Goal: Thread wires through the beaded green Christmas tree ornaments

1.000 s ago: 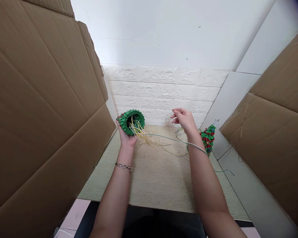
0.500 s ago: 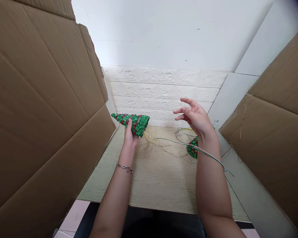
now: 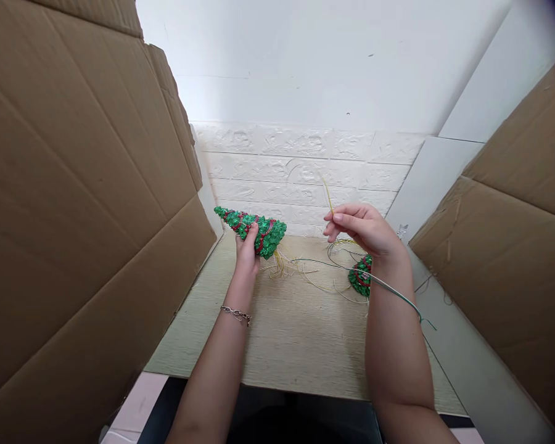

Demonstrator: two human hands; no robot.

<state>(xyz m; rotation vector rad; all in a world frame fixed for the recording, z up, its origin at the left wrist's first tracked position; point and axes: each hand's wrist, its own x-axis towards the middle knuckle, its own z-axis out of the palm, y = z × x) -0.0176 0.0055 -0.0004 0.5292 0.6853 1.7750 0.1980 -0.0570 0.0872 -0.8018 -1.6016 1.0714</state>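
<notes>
My left hand (image 3: 248, 251) is closed around a small glittery green Christmas tree ornament (image 3: 269, 237) with red garland, held on its side with its tip to the left. Yellow and white wires (image 3: 280, 264) hang from the tree's base. Raised to the right, my right hand (image 3: 358, 228) pinches a thin yellow wire (image 3: 328, 196) between thumb and forefinger; its far end curves up and left. A green and a white wire (image 3: 398, 293) cross over my right forearm. Behind that forearm, a second green tree (image 3: 359, 277) is partly hidden on the table.
Loose wires (image 3: 340, 245) lie coiled at the back of the wooden table (image 3: 300, 345). Tall cardboard walls stand left (image 3: 97, 185) and right (image 3: 509, 246). A white brick-pattern wall (image 3: 240, 166) rises behind. Near the second tree is a clear star (image 3: 402, 230).
My right hand has lowered slightly, its fingers closing together on the yellow wire, which now shows more of its length. The tree in my left hand has shifted a little right and tilted.
</notes>
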